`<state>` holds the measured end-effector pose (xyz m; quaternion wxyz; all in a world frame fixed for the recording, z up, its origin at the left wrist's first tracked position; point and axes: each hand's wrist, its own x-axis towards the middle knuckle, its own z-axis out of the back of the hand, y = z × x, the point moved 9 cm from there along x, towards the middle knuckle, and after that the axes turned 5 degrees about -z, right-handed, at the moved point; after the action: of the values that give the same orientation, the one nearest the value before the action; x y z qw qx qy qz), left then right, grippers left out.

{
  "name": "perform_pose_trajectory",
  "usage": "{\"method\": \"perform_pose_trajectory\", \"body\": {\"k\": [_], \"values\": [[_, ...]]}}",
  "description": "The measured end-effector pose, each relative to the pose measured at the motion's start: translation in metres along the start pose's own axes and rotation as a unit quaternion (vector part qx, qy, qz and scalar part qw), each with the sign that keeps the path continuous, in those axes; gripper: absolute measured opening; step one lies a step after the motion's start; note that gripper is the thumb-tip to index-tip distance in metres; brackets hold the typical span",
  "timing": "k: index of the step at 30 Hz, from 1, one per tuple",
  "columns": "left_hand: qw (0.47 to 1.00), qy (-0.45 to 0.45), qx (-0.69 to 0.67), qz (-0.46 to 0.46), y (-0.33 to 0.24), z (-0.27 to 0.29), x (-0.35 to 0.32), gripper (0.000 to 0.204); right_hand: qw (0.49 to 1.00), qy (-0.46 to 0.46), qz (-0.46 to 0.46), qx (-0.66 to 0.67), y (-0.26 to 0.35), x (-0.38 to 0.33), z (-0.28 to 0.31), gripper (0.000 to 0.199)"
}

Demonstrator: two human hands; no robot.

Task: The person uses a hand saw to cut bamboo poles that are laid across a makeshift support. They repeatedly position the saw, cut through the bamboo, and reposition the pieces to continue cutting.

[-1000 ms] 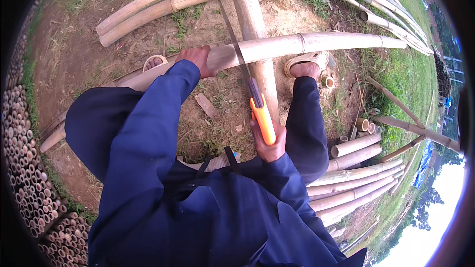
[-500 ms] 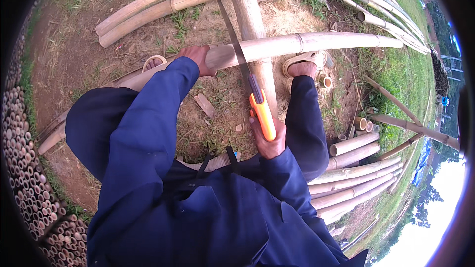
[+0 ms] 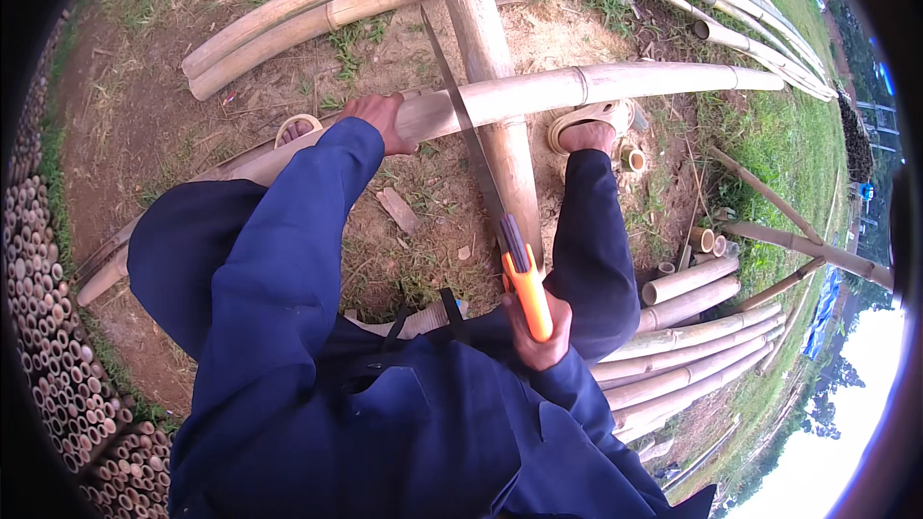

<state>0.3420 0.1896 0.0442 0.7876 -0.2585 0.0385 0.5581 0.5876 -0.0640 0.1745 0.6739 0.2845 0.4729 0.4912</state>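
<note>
Your right hand (image 3: 540, 329) clamped an orange-handled, steel-bladed handsaw (image 3: 487, 174) across a pale, round bamboo pole (image 3: 543, 90).
Your left hand (image 3: 381, 121) clamped the pole, which crossed a thick tan bamboo log (image 3: 484, 29), near the saw; a roll or skip could have cut its fingers.

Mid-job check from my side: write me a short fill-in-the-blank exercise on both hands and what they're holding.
1. The right hand grips the saw by its bright ____-coloured handle.
2. The left hand grips a long pole made of ____.
3. In this view, the saw crosses the pole on the ____ side of the left hand.

Missing words: orange; bamboo; right.
</note>
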Motion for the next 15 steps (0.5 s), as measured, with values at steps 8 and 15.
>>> {"method": "perform_pose_trajectory", "body": {"k": [8,15], "values": [[1.000,0.006,-0.014,0.002,-0.014,-0.003,0.005,0.081,0.997,-0.052,0.025,0.053,0.001,0.057,-0.011,0.016],[1.000,-0.006,-0.004,0.000,-0.007,-0.005,0.001,0.080,0.994,-0.048,0.080,-0.056,0.016,-0.041,0.023,0.016]]}}
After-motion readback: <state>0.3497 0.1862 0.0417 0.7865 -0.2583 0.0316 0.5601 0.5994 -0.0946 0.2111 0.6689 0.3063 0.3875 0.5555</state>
